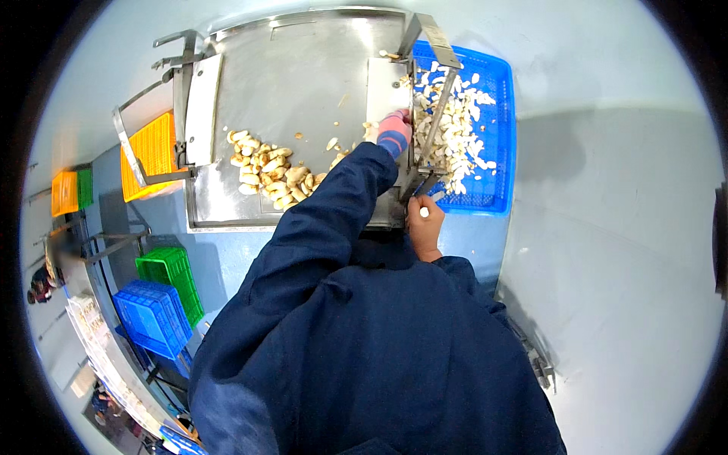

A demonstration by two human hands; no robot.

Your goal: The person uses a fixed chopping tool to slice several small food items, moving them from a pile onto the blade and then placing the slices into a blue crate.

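Note:
My left hand [393,132], in a pink and blue striped glove, rests over the white cutting board [387,85] beside a hinged lever cutter [437,122]. Its fingers reach to the blade side; whatever lies under them is hidden. Bare, my right hand [425,226] is closed around the cutter's handle [424,212], whose pale end shows between thumb and fingers. Whole pale mushrooms [276,170] with brownish patches lie heaped on the steel table [284,85], partly behind my left sleeve. Cut pieces [449,133] fill much of a blue plastic crate [508,131] beyond the blade.
A second lever cutter [181,114] with a white board [203,111] stands at the table's left end. Past it is a yellow crate [149,156]. Green [190,278] and blue [151,318] crates stand at lower left. A pale wall [620,227] is at right.

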